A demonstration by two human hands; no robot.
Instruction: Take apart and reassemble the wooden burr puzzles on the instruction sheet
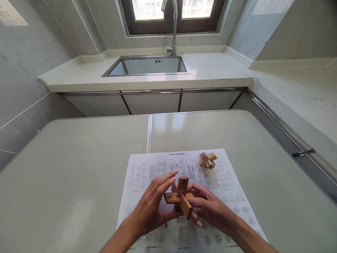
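A reddish-brown wooden burr puzzle (181,198) with crossing bars is held over the printed sheet. One upright bar and one bar on its left side bear printed numbers. My right hand (207,205) pinches the puzzle's right side between thumb and fingers. Around its left side curves my left hand (150,202), the thumb under the puzzle and the fingers extended behind it. A smaller, pale wooden burr puzzle (207,160) rests on the upper right of the printed sheet (142,179), which shows rows of small diagrams.
The sheet lies on a pale table (79,168) with a seam down its middle. Beyond the table are a white counter (210,68), a metal sink (147,74) and a tall faucet (174,31) below a window. Another counter (297,95) runs along the right.
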